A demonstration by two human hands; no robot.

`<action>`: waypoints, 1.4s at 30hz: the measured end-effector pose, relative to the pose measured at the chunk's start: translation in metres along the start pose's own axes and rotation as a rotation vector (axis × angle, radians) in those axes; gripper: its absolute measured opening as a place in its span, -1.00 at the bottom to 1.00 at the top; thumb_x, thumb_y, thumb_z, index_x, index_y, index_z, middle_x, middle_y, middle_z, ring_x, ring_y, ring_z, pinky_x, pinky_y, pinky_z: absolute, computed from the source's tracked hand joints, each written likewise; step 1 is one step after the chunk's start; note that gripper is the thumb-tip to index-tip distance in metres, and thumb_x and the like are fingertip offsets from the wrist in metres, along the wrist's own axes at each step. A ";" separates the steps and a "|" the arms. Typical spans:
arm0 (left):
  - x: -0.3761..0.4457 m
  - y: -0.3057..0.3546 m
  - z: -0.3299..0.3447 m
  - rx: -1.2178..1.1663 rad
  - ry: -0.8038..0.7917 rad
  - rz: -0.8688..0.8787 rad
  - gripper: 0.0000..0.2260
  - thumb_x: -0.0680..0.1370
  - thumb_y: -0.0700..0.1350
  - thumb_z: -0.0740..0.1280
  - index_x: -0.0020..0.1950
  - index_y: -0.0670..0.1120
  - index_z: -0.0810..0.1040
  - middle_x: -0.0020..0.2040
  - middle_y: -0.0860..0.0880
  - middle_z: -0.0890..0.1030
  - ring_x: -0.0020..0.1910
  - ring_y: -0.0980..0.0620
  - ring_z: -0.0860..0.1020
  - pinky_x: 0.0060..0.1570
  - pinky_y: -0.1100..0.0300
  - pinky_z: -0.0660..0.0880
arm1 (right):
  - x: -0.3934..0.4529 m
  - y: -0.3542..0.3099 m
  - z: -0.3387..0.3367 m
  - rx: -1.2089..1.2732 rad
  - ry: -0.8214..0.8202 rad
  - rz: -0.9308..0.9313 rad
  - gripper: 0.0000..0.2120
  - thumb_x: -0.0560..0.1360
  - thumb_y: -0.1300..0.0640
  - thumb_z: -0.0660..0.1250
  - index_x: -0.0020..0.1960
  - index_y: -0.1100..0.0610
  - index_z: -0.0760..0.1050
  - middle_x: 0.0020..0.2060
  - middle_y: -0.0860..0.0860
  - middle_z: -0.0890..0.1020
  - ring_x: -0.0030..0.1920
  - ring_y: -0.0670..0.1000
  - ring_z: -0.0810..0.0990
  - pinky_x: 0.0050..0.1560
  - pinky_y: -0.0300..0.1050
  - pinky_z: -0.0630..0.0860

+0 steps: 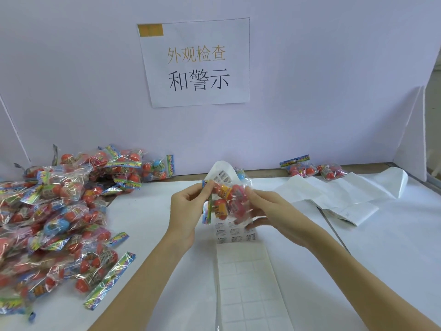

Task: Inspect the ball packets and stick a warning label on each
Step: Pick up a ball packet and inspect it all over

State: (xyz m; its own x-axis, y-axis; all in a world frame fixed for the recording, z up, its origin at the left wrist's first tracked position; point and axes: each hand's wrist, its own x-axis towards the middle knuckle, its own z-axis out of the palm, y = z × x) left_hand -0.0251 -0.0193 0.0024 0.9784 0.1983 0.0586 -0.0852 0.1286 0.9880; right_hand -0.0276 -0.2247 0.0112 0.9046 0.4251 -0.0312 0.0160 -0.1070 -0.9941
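Ball packet: held above label sheet, left hand pinching its header, right hand gripping opposite edge. Packet pile: left of sheet, on desk.

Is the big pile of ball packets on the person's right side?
No, the big pile lies to the left of both hands; only a few packets sit far right.

One clear plastic packet of red balls in two bare hands, left and right; two similar packets far right; one heaped pile left; one white label strip; one printed paper sign.
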 end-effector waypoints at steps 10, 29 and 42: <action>0.001 -0.003 0.001 0.070 -0.245 0.027 -0.83 0.64 -0.14 0.40 0.19 -0.13 0.70 0.03 -0.12 0.75 -0.06 -0.08 0.71 0.07 0.08 0.66 | 0.002 0.004 -0.007 0.151 0.023 -0.092 -0.75 0.67 0.10 0.33 0.23 0.26 0.52 -0.01 0.24 0.75 -0.07 0.13 0.77 -0.08 -0.19 0.65; 0.004 0.000 -0.002 -0.255 -0.305 -0.134 -0.65 0.54 -0.22 0.45 0.27 -0.36 0.59 0.06 -0.25 0.67 -0.07 -0.11 0.62 -0.19 0.09 0.59 | 0.007 0.017 0.022 -0.139 0.365 -0.301 -0.58 0.71 0.31 0.16 0.46 -0.05 0.47 -0.08 0.03 0.72 -0.13 0.00 0.74 -0.07 -0.17 0.65; 0.008 -0.001 -0.010 -0.199 -0.141 -0.163 -0.79 0.35 -0.08 0.59 -0.07 -0.13 0.79 -0.07 -0.11 0.75 -0.25 0.04 0.66 -0.15 0.22 0.62 | 0.008 0.009 0.006 -0.029 0.374 -0.195 -0.81 0.59 0.13 0.46 -0.15 0.21 0.68 -0.31 0.05 0.70 -0.32 -0.11 0.57 -0.21 -0.29 0.52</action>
State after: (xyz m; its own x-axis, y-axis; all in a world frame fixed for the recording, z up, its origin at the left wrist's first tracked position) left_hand -0.0188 -0.0085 0.0008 0.9975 0.0245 -0.0655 0.0534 0.3385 0.9395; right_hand -0.0231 -0.2167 0.0014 0.9757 0.0853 0.2020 0.2091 -0.0842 -0.9743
